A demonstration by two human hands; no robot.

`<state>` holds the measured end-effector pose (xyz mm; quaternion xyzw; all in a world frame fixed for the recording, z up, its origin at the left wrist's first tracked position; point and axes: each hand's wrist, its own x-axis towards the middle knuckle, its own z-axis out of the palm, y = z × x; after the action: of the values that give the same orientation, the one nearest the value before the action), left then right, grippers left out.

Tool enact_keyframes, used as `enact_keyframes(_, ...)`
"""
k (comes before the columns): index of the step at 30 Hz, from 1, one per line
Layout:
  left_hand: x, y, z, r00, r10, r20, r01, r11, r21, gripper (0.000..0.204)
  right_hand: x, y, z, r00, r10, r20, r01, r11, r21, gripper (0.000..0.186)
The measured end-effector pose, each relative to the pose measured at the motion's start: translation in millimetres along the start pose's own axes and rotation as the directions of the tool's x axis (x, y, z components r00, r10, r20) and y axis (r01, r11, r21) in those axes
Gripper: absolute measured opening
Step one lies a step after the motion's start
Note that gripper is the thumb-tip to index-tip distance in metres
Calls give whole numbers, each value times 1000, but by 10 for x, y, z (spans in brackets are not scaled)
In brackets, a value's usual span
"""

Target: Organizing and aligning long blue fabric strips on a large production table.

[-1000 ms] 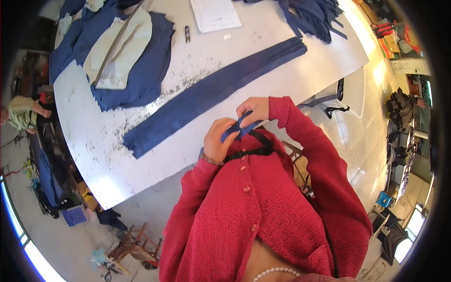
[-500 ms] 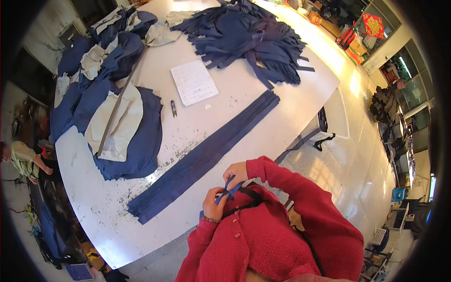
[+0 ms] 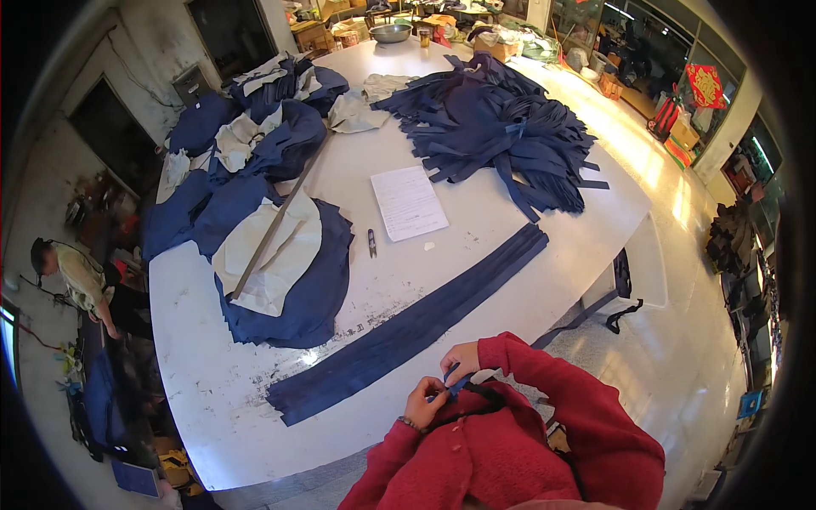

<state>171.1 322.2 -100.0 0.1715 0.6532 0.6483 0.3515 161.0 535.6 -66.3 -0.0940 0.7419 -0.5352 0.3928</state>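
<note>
Close to my red jacket, both hands work at a narrow blue fabric strip (image 3: 459, 384). My left hand (image 3: 424, 403) pinches one part of it, fingers closed. My right hand (image 3: 461, 360) grips it a little farther up and to the right, also closed. Much of the strip is hidden by my fingers. Just beyond my hands, a long flat bundle of navy fabric strips (image 3: 408, 327) lies slantwise across the white table (image 3: 212, 425). Thread snips (image 3: 371, 243) rest past the bundle, beside a written sheet of paper (image 3: 408, 204).
A loose heap of navy strips (image 3: 510, 127) covers the far right of the table. Stacked navy cut pieces (image 3: 327, 297) with pale paper patterns (image 3: 280, 251) and a long ruler (image 3: 276, 225) lie at left. A metal bowl (image 3: 391, 33) stands at the far end. Another person (image 3: 81, 285) stands at left.
The view has tilted up and shifted, so the table sits lower and farther right and its far end shows. My hands have drawn the strip into a tighter, smaller shape between them.
</note>
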Motion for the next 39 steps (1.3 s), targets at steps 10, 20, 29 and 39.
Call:
enact_keyframes(10,29,7,-199,948,-120,296,178,968,-179,13,-98,-23,61,999,31,6,-31,999,38,27)
enact_keyframes(20,109,302,-293,863,-258,435,179,960,213,22,-68,-13,90,998,29,60,-25,998,-57,33)
enact_keyframes(29,106,107,-390,799,-567,199,517,818,254,34,-27,61,198,999,12,-45,-29,921,-388,34)
enact_keyframes(39,98,-45,-412,989,-125,79,96,949,299,25,68,2,326,785,-302,-541,27,889,-457,26)
